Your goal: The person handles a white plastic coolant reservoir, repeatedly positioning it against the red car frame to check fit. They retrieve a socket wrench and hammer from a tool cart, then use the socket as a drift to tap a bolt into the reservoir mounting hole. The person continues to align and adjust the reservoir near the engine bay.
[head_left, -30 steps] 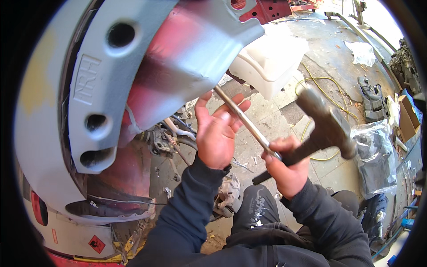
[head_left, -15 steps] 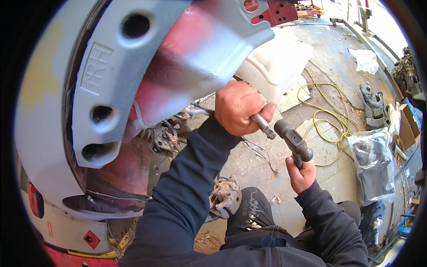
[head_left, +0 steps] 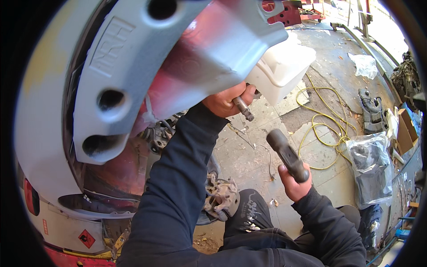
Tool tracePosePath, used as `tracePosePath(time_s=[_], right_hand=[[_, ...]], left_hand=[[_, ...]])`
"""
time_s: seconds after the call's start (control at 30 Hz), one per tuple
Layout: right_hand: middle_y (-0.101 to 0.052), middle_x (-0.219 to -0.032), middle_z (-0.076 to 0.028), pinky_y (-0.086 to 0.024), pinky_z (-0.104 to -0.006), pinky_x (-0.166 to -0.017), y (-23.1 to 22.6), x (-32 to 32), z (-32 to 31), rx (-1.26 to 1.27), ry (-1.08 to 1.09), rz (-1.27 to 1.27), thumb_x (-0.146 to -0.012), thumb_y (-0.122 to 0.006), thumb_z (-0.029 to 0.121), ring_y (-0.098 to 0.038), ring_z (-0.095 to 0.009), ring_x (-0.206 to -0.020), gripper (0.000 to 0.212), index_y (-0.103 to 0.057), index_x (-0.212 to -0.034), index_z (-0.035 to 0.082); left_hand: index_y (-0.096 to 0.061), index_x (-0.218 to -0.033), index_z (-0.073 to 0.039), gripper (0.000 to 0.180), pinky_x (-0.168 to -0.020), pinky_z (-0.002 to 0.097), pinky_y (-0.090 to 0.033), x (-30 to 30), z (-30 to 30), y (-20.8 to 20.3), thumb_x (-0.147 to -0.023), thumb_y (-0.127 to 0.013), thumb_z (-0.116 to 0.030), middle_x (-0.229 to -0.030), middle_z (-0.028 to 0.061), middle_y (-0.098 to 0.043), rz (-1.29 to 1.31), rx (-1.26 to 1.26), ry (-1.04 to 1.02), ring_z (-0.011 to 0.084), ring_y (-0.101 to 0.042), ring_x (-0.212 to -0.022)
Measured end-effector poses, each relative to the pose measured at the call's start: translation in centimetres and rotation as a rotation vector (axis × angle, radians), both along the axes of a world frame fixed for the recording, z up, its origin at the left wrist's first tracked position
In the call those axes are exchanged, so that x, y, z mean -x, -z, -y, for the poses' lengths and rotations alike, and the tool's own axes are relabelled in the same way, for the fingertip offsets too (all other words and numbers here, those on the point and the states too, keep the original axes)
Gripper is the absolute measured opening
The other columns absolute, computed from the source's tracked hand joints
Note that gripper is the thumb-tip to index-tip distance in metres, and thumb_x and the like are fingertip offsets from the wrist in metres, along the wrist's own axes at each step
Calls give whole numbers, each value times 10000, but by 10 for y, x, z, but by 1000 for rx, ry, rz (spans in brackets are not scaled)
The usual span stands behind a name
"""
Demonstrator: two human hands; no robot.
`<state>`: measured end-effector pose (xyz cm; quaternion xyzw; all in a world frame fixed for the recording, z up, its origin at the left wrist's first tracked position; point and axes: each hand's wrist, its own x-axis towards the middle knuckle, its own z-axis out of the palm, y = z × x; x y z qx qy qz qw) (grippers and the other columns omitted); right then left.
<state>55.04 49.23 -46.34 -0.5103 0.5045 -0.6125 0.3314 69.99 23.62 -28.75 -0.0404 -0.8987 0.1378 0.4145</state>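
My left hand (head_left: 224, 101) is closed around a short steel bar (head_left: 243, 108) whose narrow end looks like a socket extension's square drive. This fist sits under the lower edge of a grey-and-red painted body panel (head_left: 200, 58), partly hidden by it. Where the bar's other end rests I cannot see. My right hand (head_left: 295, 183) grips a ball-peen hammer (head_left: 286, 153), its handle mostly hidden by the fingers. The hammer's head is apart from the bar, lower and to the right. Beside my left hand is a white plastic tank (head_left: 282, 66).
At left stands a grey car body part (head_left: 104, 84) with round holes. A wheel hub assembly (head_left: 221, 196) is by my knee. A yellow cable (head_left: 340, 127) loops over the floor. Further right lie a plastic-wrapped dark part (head_left: 370, 169), a black part (head_left: 372, 111) and a cardboard box (head_left: 405, 131).
The hammer has drawn down and away from the bar, widening the gap. My left hand has shifted left and up, closer beneath the panel, still holding the bar. The view has shifted slightly.
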Motion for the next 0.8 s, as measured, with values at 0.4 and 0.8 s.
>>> tracePosePath(time_s=[0.4,0.8], right_hand=[[-583,-740,-147,-487,-439,-652,-43,-40,42,186,-3,-20,-957,-757,98,-579,-325,-637,151,-647,-874,34],[-599,-708,-181,-501,-459,-616,-35,-43,35,56,58,78,-794,-750,70,-625,-431,-655,104,-658,-841,63]], left_hand=[[-467,-671,-68,367,-530,463,-378,4,1,-7,-846,-789,-40,-629,116,-468,-34,10,25,351,-479,-543],[-462,-651,-64,375,-529,470,-383,3,0,-7,-835,-789,-37,-626,129,-465,34,-13,5,357,-483,-544]])
